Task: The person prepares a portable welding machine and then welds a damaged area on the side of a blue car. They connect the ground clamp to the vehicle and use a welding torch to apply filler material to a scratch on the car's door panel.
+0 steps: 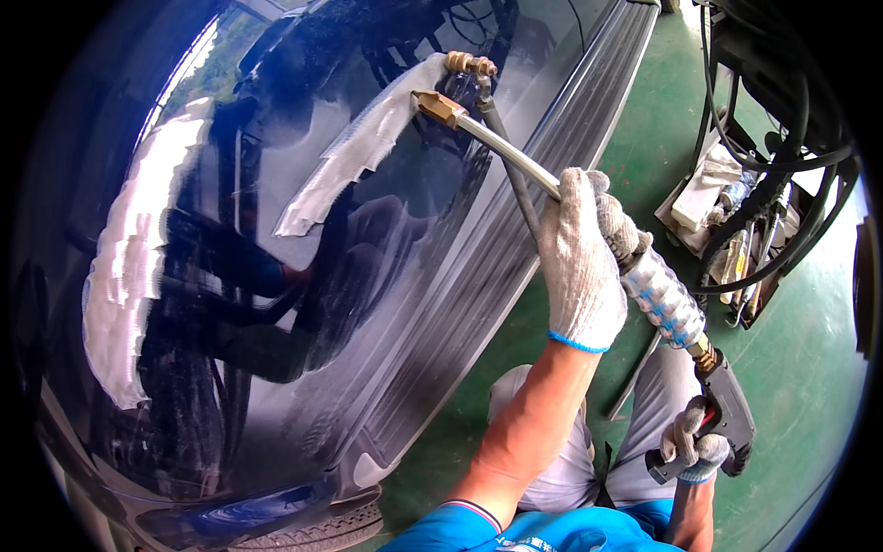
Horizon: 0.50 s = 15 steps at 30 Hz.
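Observation:
A long pulling tool with a pistol-shaped handle (731, 405) reaches across to a dark blue vehicle panel (368, 276). My left hand (581, 267), in a white knitted glove, is closed around its pale metal rod (510, 156). Further back on the tool is a ribbed blue-and-white sleeve (664, 299). Gloved too, my right hand (696, 446) wraps the grip near a red trigger. The copper-coloured tip (440, 109) lies at the edge of a pale, jagged strip (354, 161) on the panel; contact is unclear. Just beyond is a brass-coloured fitting (471, 64) on a dark rod.
A second, wider pale strip (138, 248) runs down the panel's left side. Dark ribbed trim (478, 294) borders the panel. At right, black cables (800, 166) hang above a tray of tools (736, 267) over the green floor (644, 120). A tyre (322, 524) shows below.

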{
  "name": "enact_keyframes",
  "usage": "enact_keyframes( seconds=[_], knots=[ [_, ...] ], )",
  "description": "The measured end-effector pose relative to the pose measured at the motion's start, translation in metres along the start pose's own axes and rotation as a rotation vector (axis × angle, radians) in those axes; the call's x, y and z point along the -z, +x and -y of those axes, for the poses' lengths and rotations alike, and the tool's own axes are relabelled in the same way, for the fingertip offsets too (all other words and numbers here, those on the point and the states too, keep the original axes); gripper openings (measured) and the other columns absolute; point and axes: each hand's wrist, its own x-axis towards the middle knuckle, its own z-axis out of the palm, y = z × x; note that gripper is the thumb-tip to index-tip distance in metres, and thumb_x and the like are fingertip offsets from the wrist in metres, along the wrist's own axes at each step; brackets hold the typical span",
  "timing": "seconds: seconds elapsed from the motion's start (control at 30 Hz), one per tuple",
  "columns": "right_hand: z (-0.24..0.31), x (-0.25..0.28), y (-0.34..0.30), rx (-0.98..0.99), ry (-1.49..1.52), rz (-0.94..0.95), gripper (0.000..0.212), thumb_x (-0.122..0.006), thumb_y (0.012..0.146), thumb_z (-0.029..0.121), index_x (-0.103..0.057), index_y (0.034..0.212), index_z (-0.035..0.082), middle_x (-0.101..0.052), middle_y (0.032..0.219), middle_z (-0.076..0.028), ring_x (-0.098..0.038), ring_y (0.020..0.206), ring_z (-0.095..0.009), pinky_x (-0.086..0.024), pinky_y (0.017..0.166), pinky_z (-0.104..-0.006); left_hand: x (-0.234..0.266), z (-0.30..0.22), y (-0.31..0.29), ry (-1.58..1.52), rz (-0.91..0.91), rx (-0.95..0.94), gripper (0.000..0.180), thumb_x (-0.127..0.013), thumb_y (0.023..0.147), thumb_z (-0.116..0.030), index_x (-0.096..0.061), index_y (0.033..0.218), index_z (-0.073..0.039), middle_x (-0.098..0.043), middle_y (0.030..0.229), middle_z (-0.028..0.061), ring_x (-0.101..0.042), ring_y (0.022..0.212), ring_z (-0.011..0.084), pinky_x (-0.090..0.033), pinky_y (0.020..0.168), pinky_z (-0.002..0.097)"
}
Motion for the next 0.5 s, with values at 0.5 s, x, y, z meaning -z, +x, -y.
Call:
enact_keyframes(
  seconds=[0.5],
  knots=[
    [0.0075,-0.007,0.003,0.041,-0.073,-0.031,0.039,-0.079,0.078,0.02,-0.06,0.092,-0.01,-0.056,0.053,-0.015,-0.058,0.046,-0.03,-0.057,0.053,-0.0459,0.0023,0.0044,-0.0023,0.02,0.022,-0.072,0.031,-0.055,0.103,-0.034,-0.055,0.109,-0.004,-0.057,0.072,0.0035,-0.06,0.064,0.018,-0.056,0.068,0.0381]
  ],
)
